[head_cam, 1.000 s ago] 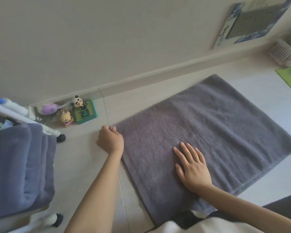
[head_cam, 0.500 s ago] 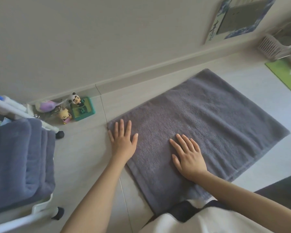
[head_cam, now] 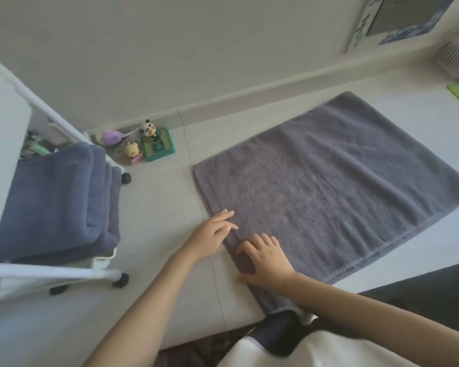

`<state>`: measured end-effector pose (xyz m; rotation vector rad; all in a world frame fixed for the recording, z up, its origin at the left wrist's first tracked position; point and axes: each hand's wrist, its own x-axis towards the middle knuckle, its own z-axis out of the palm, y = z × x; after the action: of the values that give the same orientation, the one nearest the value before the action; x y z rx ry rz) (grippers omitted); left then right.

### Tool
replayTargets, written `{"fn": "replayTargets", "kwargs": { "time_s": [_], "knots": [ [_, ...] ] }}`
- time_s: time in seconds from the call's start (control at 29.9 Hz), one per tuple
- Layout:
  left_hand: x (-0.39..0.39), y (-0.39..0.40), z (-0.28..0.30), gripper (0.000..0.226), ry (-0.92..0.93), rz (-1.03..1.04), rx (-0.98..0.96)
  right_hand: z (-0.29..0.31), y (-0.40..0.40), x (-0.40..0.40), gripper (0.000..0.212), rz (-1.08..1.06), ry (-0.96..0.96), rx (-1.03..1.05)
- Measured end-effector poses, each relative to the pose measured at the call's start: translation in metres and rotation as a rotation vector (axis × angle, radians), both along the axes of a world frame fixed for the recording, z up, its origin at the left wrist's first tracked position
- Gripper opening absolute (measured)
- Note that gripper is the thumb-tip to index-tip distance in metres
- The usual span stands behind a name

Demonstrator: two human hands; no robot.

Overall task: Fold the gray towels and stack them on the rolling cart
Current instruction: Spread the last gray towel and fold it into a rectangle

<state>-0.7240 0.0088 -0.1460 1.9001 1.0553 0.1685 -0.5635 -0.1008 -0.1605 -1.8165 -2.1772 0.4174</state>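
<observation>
A pale tiled floor runs up to a light wall with a baseboard. The gray towel lies spread flat on the floor, its long axis angled toward the wall. Both hands rest at its near left corner. The left hand lies on the towel's left edge, fingers extended and relaxed, gripping nothing. The right hand presses flat on the towel just beside it, fingers straight, holding nothing. To the left stands the white rolling cart, well apart from the towel; folded gray towels are stacked on its shelf. Small figurines sit against the baseboard between cart and towel.
</observation>
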Motion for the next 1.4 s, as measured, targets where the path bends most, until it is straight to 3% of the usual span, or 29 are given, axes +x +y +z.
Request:
{"fn": "replayTargets", "kwargs": {
  "time_s": [0.13, 0.27, 0.37, 0.4, 0.5, 0.6, 0.7, 0.9, 1.04, 1.2, 1.27, 1.4],
  "knots": [
    [0.001, -0.003, 0.008, 0.035, -0.006, 0.007, -0.108, 0.002, 0.002, 0.001, 0.031, -0.033, 0.058, 0.031],
    [0.001, -0.002, 0.013, 0.031, 0.016, 0.007, -0.186, 0.006, 0.002, -0.001, 0.024, -0.096, 0.208, -0.044],
    [-0.001, 0.001, 0.017, 0.046, 0.062, -0.081, -0.271, 0.014, 0.004, 0.002, 0.014, -0.185, 0.387, -0.148],
    [0.000, 0.001, 0.018, 0.051, 0.123, -0.156, -0.242, 0.020, 0.005, 0.006, 0.012, -0.221, 0.455, -0.190],
    [0.000, -0.004, 0.015, 0.055, 0.384, -0.326, 0.087, 0.035, 0.005, 0.023, 0.008, -0.337, 0.678, -0.384],
    [0.013, -0.011, 0.019, 0.042, 0.398, -0.234, 0.295, 0.049, 0.005, 0.045, 0.007, -0.411, 0.850, -0.516],
    [0.035, -0.010, 0.025, 0.032, 0.358, -0.233, 0.383, 0.066, -0.004, 0.075, 0.005, -0.469, 1.086, -0.614],
    [0.065, 0.008, 0.044, 0.016, 0.444, -0.370, 0.400, 0.092, -0.035, 0.151, 0.008, -0.485, 1.259, -0.718],
    [0.097, 0.007, 0.082, 0.030, 0.387, -0.465, 0.015, 0.101, -0.067, 0.202, 0.012, -0.543, 1.201, -0.757],
    [0.147, 0.007, 0.110, 0.032, 0.480, -0.663, -0.117, 0.107, -0.094, 0.245, 0.014, -0.608, 1.182, -0.813],
    [0.173, 0.014, 0.116, 0.030, 0.495, -0.669, -0.090, 0.114, -0.095, 0.259, 0.013, -0.636, 1.056, -0.759],
    [0.228, 0.038, 0.117, 0.029, 0.503, -0.596, 0.207, 0.115, -0.069, 0.291, 0.014, -0.732, 0.660, -0.570]
  ]
}}
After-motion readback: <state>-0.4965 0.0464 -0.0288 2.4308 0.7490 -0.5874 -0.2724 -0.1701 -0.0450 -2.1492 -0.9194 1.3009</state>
